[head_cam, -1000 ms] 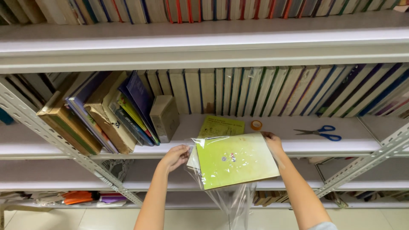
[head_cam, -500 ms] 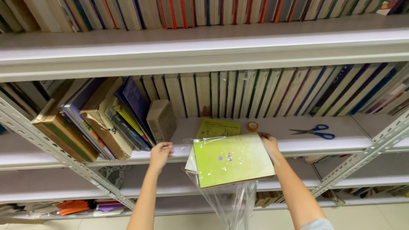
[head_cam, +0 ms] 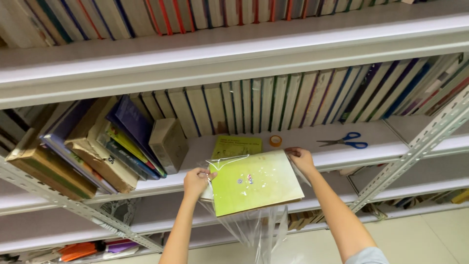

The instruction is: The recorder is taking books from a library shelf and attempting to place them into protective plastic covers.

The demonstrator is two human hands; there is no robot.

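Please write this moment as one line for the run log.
left hand: grips clear plastic cover at green book left edge | right hand: holds book's far right corner | scissors, tape roll: on shelf

You are standing in a library or book storeroom: grey slotted-metal shelving [head_cam: 415, 146] runs in tiers, packed with long rows of upright books [head_cam: 293, 100], a leaning stack of worn volumes [head_cam: 93, 142], over a pale tiled floor [head_cam: 430, 234].

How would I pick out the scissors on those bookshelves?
Find the white metal shelf under the long row of upright books. On its bare front strip, right of the right hand and a small tape roll, lie the scissors: the only blue-handled thing there.
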